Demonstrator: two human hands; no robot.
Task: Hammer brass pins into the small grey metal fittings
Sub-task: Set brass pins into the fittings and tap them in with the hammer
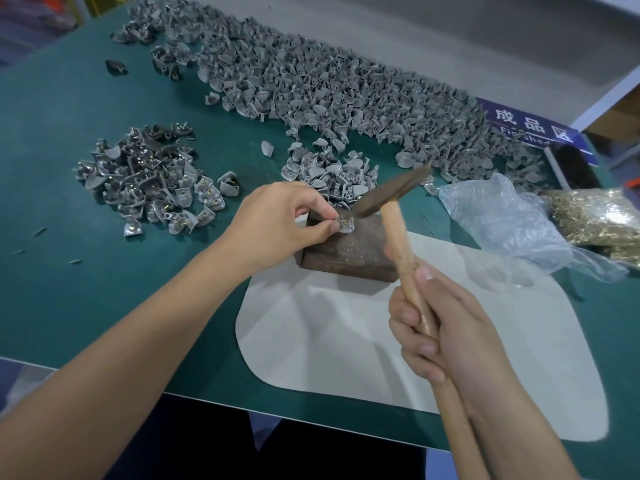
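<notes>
Hammer (398, 216) gripped low on wooden handle by right hand (446, 327), handle slanting up and away, blurred head pointing left-down over fitting (344, 226). Fitting on rusty block (346, 254), pinched by left hand (280, 223), brass pin (345, 223) in its middle. Block on pale mat (346, 341). Left: pinned fittings (145, 178). Behind: big pile (329, 84). Right: bag of pins (599, 216).

Blue sign (530, 128) lying at the far right of the tabletop (69, 174), white Chinese characters 成品区 across it, smaller white English line beneath reading "Finished", its end hidden under grey fittings (346, 95), no other writing legible
</notes>
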